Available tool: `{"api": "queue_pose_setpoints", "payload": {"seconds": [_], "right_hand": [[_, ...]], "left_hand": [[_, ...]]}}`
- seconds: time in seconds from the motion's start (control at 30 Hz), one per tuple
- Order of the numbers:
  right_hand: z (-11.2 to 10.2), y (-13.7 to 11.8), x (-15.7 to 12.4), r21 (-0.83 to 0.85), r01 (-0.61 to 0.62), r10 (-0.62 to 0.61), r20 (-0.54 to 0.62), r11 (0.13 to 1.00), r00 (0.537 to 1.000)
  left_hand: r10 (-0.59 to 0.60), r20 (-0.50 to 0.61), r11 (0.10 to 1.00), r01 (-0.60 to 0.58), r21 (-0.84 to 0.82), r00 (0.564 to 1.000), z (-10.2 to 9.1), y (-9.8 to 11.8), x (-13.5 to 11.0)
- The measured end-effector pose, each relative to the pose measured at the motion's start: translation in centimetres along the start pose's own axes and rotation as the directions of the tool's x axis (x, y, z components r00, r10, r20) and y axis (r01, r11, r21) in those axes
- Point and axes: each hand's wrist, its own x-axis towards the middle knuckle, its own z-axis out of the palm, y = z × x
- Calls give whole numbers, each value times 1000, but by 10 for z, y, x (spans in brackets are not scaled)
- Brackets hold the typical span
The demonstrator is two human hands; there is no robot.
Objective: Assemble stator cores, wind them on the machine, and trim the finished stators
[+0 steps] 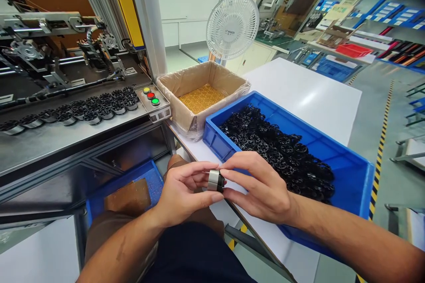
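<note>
— Grey steel machine bench (49, 141) far left, white tabletop (305, 93) to the right. What sits on them?

— On the table: a big blue plastic bin (352, 177) heaped with black ring-shaped plastic parts (279, 150). Just beside it, touching, a plastic-lined cardboard box (199, 93) holding yellow rings (201, 97). White desk fan (232, 24) behind the box. On the bench, rows of dark round parts in metal cups (89, 110), and a three-button panel (151, 96).

— Hands?

— Both in front of the bin's near edge. Left hand (181, 194) and right hand (262, 188) meet on one small silver metal ring (215, 180), fingertips of each pinched on it. Something black on its right end, possibly one of the black parts; too small to tell.
</note>
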Motion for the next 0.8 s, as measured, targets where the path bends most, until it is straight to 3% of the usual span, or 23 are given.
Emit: {"api": "queue_pose_setpoints", "payload": {"seconds": [0.27, 0.43, 0.53, 0.67, 0.8], "right_hand": [[2, 3, 1, -69, 122, -127, -63, 990, 990], [4, 8, -2, -139, 145, -158, -83, 980, 984], [3, 7, -2, -148, 95, -108, -81, 984, 991], [1, 7, -1, -151, 73, -86, -83, 986, 993], [0, 4, -3, -95, 37, -45, -85, 995, 995]], "left_hand": [[-117, -170, 964, 153, 218, 979, -2, 9, -7], [-57, -353, 918, 188, 350, 934, 3, 5, -9], [-25, -351, 903, 171, 393, 936, 5, 2, -9], [-55, -350, 930, 175, 323, 935, 5, 0, -4], [-33, -251, 964, 97, 247, 967, 7, 3, 4]]}}
